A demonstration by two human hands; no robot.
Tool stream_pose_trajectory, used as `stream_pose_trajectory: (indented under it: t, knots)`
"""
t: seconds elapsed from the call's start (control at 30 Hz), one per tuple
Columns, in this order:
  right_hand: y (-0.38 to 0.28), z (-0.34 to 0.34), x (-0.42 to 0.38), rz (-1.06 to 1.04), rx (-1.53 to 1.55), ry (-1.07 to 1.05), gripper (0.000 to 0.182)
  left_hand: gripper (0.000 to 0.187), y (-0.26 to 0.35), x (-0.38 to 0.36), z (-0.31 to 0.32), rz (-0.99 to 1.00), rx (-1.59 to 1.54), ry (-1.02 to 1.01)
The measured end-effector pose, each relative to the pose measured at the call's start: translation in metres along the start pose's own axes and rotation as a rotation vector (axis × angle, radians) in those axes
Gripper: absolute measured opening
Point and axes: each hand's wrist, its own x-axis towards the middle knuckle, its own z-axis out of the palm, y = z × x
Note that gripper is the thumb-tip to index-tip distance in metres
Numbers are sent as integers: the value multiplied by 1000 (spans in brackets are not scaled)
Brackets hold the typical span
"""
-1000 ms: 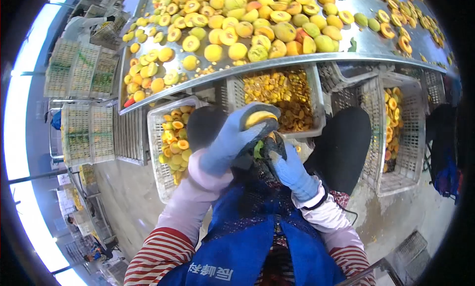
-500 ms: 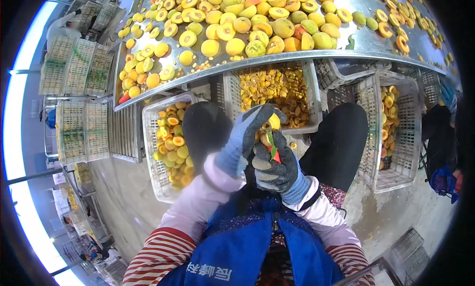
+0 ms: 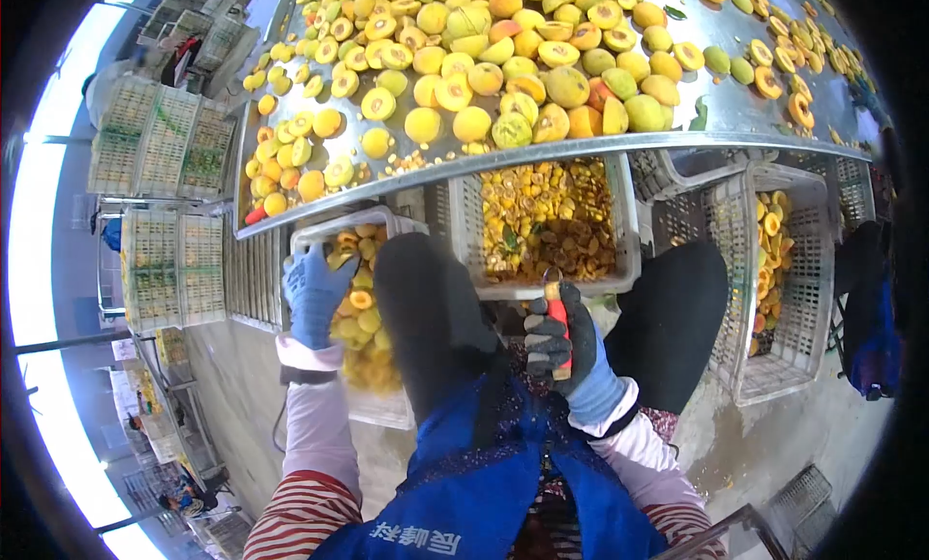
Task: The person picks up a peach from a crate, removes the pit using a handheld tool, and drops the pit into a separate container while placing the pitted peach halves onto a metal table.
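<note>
My left hand, in a blue and grey glove, is over the left rim of a pale plastic crate of yellow peach halves. Its fingers are apart, and no fruit shows in it. Fruit near the crate's lower end is blurred. My right hand, in a dark-palmed glove, grips a red-handled pitting tool between my knees. The tool's metal loop points up toward the middle crate, which holds peach scraps.
A metal table ahead carries many whole and halved peaches. To the right stands another crate with peach halves. Stacked crates line the left side. A person's dark-clothed leg shows at the far right.
My left hand has moved from beside my right hand to the left crate. The peach piece is no longer between my hands. My right hand has shifted slightly, still holding the tool.
</note>
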Motion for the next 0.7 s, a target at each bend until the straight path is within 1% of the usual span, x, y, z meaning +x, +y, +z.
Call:
stream_pose_trajectory:
  t: [0.07, 0.1, 0.13, 0.2, 0.3, 0.4, 0.43, 0.47, 0.5, 0.53, 0.57, 0.6, 0.63, 0.67, 0.7]
  knots:
    - [1, 7, 11, -59, -175, 82, 43, 38, 13, 35, 13, 81, -265, 64]
    - [1, 9, 13, -90, -262, 134, 44, 41, 23, 60, 30, 20, -414, 50]
    - [0, 9, 16, -92, -256, 151, 44, 44, 37, 88, 49, -46, -565, 41]
    - [-2, 9, 19, -112, -238, 179, 45, 39, 77, 128, 65, 44, -234, -52]
    - [-5, 22, 20, -232, -331, 353, 46, 35, 101, 168, 98, 25, -59, -301]
    - [6, 56, 22, -372, -544, 512, 48, 39, 109, 146, 78, 195, -675, -327]
    - [2, 49, 22, -378, -672, 442, 48, 34, 123, 119, 54, 18, -1418, -520]
    - [-2, 41, 22, -477, -944, 381, 45, 32, 123, 93, 51, -257, -1618, -614]
    - [-6, 32, 22, -602, -1203, 344, 46, 41, 129, 71, 34, -313, -1754, -734]
    - [8, 55, 26, -722, -1194, 271, 48, 51, 138, 46, 15, -284, -1848, -885]
    - [8, 47, 29, -836, -1424, 318, 48, 61, 145, 26, 6, -253, -1908, -977]
    - [7, 35, 32, -946, -1657, 363, 51, 71, 152, 13, 2, -224, -1948, -957]
    - [8, 27, 31, -1049, -1892, 404, 56, 72, 157, 4, 5, -191, -1976, -856]
    - [7, 24, 25, -1042, -2057, 412, 60, 72, 159, -3, 6, -154, -1997, -749]
    - [9, 31, 21, -1036, -2222, 411, 63, 66, 157, -7, 4, -151, -2028, -765]
